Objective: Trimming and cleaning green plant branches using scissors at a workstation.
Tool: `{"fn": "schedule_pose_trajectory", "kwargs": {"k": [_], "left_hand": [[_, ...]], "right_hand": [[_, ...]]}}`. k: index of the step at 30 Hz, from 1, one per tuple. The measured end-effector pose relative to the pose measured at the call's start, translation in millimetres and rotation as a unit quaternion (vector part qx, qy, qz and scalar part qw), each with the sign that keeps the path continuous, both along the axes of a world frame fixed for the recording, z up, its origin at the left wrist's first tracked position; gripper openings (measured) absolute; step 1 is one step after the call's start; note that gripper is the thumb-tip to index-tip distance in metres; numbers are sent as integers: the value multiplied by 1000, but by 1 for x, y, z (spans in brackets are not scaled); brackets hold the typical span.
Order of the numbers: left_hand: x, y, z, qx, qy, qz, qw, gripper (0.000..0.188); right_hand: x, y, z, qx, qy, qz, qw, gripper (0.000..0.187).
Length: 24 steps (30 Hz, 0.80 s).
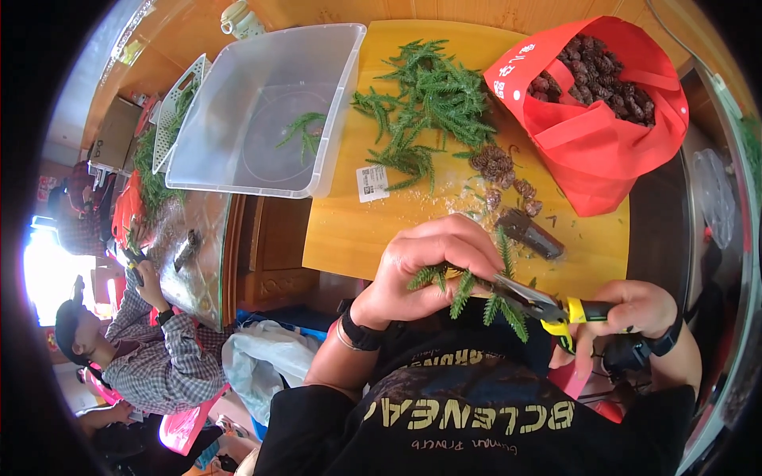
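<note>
My left hand (432, 258) pinches a green artificial pine sprig (464, 295) between thumb and fingers in front of my chest. My right hand (639, 308) is wrapped round the yellow and black handles of a pair of pliers (559, 313). The jaws of the pliers lie at the sprig's stem, close to my left fingertips; whether they bite on it is hard to see. Beyond my hands on the yellow table (341, 234) are a pile of green sprigs (436, 99), some brown pine cones (494, 166), a dark brown cylinder-like piece (532, 234) and a white printed label (371, 183).
A red bag (583, 155) full of pine cones (595, 75) stands at the far right. At the far left is a clear plastic bin (337, 151) holding a sprig (305, 131). A co-worker (163, 357) in a checked shirt holds a tool at a plastic-covered table (194, 278).
</note>
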<state>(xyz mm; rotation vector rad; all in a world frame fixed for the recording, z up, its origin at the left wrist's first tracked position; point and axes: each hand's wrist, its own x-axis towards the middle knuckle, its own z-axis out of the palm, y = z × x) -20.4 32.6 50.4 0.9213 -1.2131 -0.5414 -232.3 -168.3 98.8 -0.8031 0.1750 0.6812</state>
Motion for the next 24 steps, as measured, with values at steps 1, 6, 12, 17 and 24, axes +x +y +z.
{"fn": "schedule_pose_trajectory", "kwargs": {"k": [1, 6, 12, 17, 24], "left_hand": [[1, 0, 3, 0, -1, -1, 1000, 14], [3, 0, 11, -30, -25, -65, 997, 20], [3, 0, 15, -30, -24, -107, 994, 23], [0, 2, 20, -23, -25, -152, 988, 26], [9, 8, 17, -60, 38, -124, 990, 16]], "right_hand": [[-1, 1, 2, 16, -23, 8, 1000, 36], [1, -5, 4, -83, -150, 104, 980, 41], [4, -2, 15, -95, -140, 104, 980, 30], [-1, -2, -6, 9, -147, 144, 979, 36], [-3, -2, 3, -48, -114, 102, 987, 26]]}}
